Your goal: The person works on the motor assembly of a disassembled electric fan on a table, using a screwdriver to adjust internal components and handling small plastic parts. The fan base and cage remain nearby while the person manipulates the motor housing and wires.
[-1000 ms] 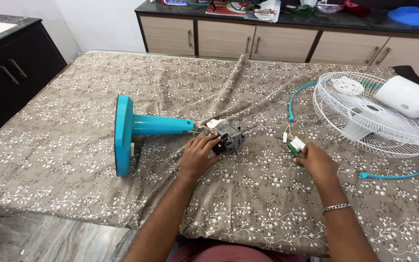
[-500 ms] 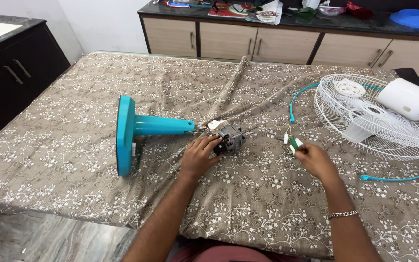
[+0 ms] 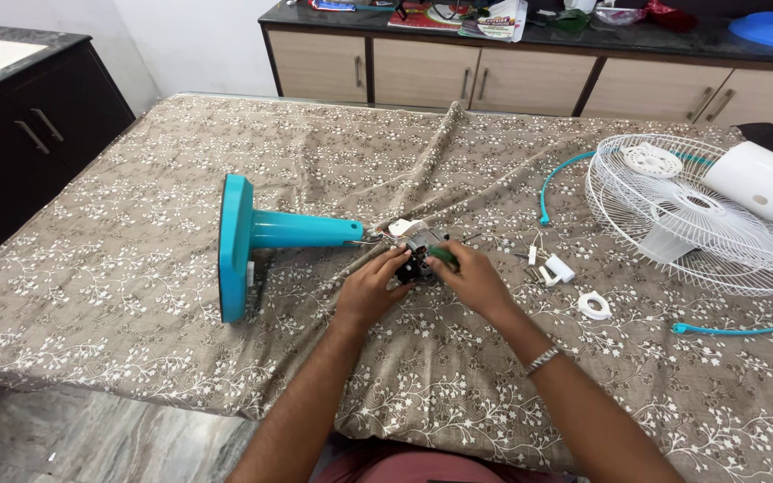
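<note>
Counter: covered by a brown cloth with a pale floral print, soft and creased, a raised fold running toward 12 o'clock.
Fan guard: round white wire grille lying flat at 3 o'clock of the hands, thin and springy; a white rounded housing rests on its far edge.
Fan stand: teal plastic, disc base tipped on edge with a smooth round column lying along the counter, its tip reaching the motor from 9 o'clock.
Teal rim strip: thin, flexible curve at 4 o'clock of the hands.
Fan motor: small grey metal block at the centre of the counter, between both hands. Likely dense and stiff for its size, with hard edges; best held by the solid body, not by its wires.
Left hand: grip closed on the motor's near side, fingers curled.
Right hand: grip closed around a small green-handled tool pressed to the motor.
Small white parts: light plastic pieces at 3 o'clock, beside a white ring.
</note>
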